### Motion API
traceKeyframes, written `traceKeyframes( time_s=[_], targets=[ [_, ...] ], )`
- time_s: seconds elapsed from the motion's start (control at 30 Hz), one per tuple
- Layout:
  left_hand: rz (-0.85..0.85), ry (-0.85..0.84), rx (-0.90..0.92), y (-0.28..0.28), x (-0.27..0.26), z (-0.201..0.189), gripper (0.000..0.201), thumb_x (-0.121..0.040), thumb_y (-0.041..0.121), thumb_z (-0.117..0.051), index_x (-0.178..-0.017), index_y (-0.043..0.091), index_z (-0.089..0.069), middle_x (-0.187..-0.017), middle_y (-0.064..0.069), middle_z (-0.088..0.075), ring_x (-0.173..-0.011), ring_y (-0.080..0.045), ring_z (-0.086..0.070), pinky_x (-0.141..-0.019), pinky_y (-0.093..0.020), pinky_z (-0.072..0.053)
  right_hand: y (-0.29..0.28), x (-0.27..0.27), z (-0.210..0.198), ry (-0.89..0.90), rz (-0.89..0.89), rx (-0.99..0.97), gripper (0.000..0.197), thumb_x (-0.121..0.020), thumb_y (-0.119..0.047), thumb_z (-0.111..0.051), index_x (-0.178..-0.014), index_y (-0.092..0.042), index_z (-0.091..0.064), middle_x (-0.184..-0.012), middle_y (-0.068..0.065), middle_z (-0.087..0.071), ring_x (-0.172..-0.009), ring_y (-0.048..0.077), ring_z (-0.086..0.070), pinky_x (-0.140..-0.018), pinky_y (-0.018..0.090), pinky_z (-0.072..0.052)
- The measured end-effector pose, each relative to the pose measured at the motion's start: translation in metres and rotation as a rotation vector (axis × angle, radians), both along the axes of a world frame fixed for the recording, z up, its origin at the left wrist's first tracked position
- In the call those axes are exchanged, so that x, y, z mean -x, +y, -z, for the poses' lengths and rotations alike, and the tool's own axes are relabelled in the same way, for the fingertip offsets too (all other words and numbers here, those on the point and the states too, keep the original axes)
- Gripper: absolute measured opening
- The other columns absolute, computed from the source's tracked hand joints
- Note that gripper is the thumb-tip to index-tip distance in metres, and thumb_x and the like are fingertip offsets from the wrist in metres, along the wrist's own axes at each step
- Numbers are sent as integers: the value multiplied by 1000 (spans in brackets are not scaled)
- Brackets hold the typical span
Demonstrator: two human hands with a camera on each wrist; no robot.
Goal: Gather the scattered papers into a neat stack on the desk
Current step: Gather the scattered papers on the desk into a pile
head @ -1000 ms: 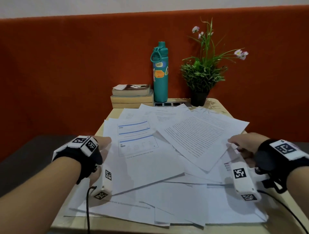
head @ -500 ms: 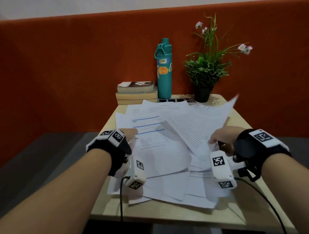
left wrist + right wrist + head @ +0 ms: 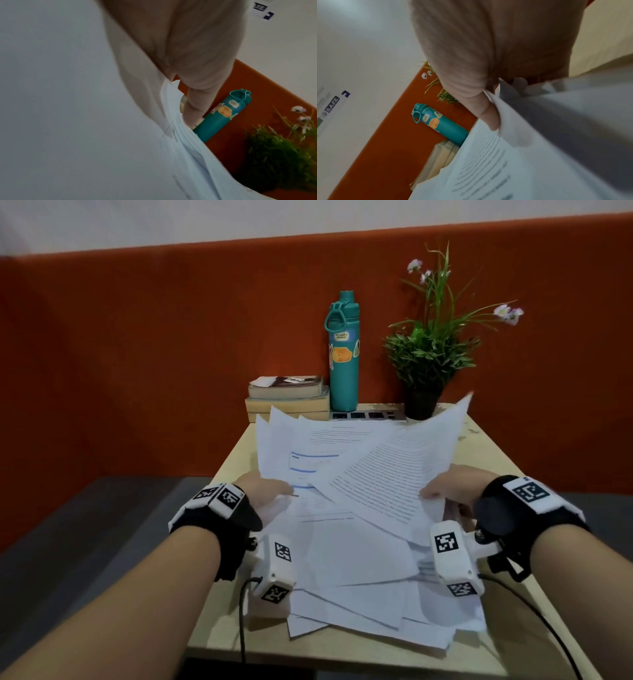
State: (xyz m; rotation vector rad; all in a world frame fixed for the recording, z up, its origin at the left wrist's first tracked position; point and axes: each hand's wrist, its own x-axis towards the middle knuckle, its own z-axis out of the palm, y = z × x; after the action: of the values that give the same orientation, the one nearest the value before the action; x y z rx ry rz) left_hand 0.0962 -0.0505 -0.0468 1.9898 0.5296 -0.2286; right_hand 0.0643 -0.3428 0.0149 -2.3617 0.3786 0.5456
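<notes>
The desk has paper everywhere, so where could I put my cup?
Bare desk shows on the right, between the papers and the desk's right edge. A thinner strip shows left of the papers. The back is crowded: books, bottle, plant.

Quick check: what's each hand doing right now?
Left hand: grips the left edge of the papers.
Right hand: grips their right edge, thumb on top.
</notes>
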Motion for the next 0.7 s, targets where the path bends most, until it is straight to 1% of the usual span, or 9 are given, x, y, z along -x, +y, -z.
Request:
traceKeyframes(
  time_s=[0.1,0.17,0.3,0.37,0.4,0.47,0.57,0.63,0.7],
  targets=[
    [-42,-59,340,2,-2,0,54,-78,28,-74,-125,9,-56,-116,3,-55,-115,-20,-54,-99,-29,-44,-4,-7,0,-64,-20,9,13,-93,-4,-51,-85,5,-55,-56,16,-48,-39,23,-41,-42,25,-34],
    [-38,-76,432,0,2,0,52,-76,34,-76,-118,10,-58,-123,9,-54,-118,-15,-52,-109,-31,-38,-7,-13,1,-41,5,20,20,-90,-5,-54,-106,6,-52,-48,17,-48,-31,22,-40,-40,25,-35],
    [72,-78,351,-9,10,1,49,-85,15,-68,-132,4,-55,-133,-14,-60,-119,-32,-59,-107,-44,-41,-4,-17,8,5,18,-18,6,-85,-1,-59,-83,3,-56,-56,14,-50,-33,21,-42,-39,23,-36],
    [57,-55,349,-6,11,-4,44,-88,18,-65,-127,1,-59,-122,-17,-66,-104,-31,-67,-94,-41,-51,-10,-24,14,-15,41,-22,17,-84,2,-58,-70,-3,-48,-75,16,-50,-50,24,-41,-52,29,-36],
    [40,-46,375,-4,9,-4,42,-87,24,-65,-122,2,-61,-112,-15,-70,-87,-26,-73,-78,-35,-58,-11,-25,14,-19,48,-20,22,-81,4,-57,-66,-5,-44,-78,17,-48,-57,24,-39,-56,31,-34],
    [37,-47,368,-6,8,-8,41,-85,30,-68,-119,6,-63,-105,-11,-71,-71,-19,-73,-59,-25,-56,-9,-27,14,-28,55,-13,28,-79,9,-54,-60,-6,-39,-66,12,-43,-56,21,-33,-53,29,-30],
    [89,-53,325,-17,4,-12,66,-69,40,-80,-127,15,-59,-126,-4,-65,-108,-26,-65,-89,-36,-52,-9,-30,14,-7,48,-16,28,-76,12,-53,-58,-6,-41,-54,8,-38,-48,19,-29,-45,24,-26],
    [67,-74,308,-17,3,-13,74,-63,44,-83,-128,17,-58,-128,-1,-63,-116,-27,-60,-95,-37,-48,-9,-32,12,1,73,-154,10,-65,9,-55,-71,1,-51,-64,14,-45,-51,22,-36,-49,26,-32],
    [43,-66,317,-13,-1,-8,78,-61,45,-84,-128,15,-59,-129,-1,-61,-120,-26,-57,-105,-41,-42,-15,-37,18,23,72,-247,38,-59,-1,-60,-97,5,-59,-77,18,-50,-53,25,-45,-50,30,-43]
  ],
)
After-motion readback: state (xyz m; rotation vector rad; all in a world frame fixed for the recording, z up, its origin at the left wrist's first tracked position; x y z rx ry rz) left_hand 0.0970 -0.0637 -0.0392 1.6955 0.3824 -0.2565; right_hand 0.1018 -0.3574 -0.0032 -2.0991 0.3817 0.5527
